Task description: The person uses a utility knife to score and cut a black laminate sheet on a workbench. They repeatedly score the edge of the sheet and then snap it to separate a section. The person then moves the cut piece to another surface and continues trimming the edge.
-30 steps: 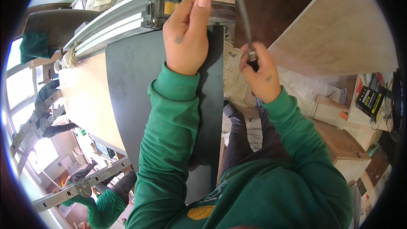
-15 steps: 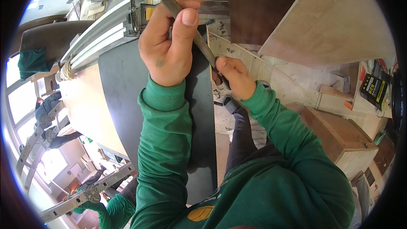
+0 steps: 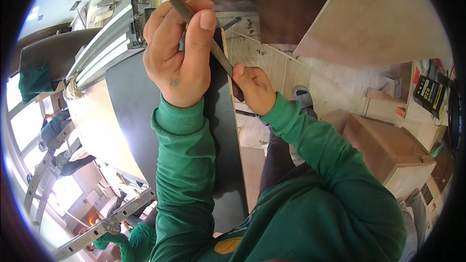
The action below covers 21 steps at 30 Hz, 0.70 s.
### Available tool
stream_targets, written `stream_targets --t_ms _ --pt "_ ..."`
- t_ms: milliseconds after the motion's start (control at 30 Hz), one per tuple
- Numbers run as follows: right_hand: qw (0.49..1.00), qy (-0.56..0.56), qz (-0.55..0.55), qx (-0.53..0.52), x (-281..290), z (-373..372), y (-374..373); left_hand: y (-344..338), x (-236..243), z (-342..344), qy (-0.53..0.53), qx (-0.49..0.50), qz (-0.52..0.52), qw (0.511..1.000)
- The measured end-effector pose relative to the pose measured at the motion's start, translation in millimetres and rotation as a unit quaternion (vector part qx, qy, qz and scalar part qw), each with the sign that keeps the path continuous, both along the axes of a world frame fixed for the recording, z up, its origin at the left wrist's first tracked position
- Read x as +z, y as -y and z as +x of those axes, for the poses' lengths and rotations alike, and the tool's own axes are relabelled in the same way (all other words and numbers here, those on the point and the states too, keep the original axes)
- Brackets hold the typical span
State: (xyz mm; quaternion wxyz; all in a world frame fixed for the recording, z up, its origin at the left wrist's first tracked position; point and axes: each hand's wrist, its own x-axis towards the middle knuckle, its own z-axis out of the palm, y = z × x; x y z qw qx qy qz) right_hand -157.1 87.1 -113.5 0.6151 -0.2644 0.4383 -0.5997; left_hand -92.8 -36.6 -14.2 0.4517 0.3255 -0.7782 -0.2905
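Observation:
My left hand (image 3: pixel 179 56) is closed around the upper part of a long, narrow greyish-brown tool (image 3: pixel 218 56) with a pale squarish tip, its fingertips curled beside the shaft. Lower and to the right, my right hand (image 3: pixel 255 87) grips the tool's other end, largely hiding it. The tool slants from upper left to lower right above a dark grey sheet (image 3: pixel 225 165) lying on a pale wooden surface (image 3: pixel 97 131), which shows along the left.
Metal rails (image 3: pixel 104 39) lie at upper left. Large boards (image 3: pixel 364 19) stand at upper right, above a wooden box (image 3: pixel 388 155). At left are aluminium ladders (image 3: pixel 121 211), a co-worker in dark clothing (image 3: pixel 56 131) and another in green (image 3: pixel 136 237).
The tool has swung across to a diagonal, its pale tip now at upper left. My left hand has shifted left and closed round it; my right hand has moved down and left.

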Motion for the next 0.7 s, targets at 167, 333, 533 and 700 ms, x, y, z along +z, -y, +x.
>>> stream_targets --t_ms 167,333,533,700 --pt "0.997 0.026 0.077 0.000 -35.1 -2.3 0.7 1.1 0.8 -0.1 0.176 0.009 0.047 0.983" --pt "0.999 -0.030 0.018 0.011 -3.3 4.7 -4.8 -3.0 0.0 0.4 0.030 0.009 -0.020 0.999" --pt "0.999 -0.012 0.034 -0.010 -49.8 2.1 4.0 -5.1 2.5 -5.7 0.229 0.044 0.014 0.972" --pt "0.999 -0.002 0.038 -0.012 -24.6 13.4 -5.1 -6.1 -2.4 0.2 0.061 0.020 0.001 0.998"
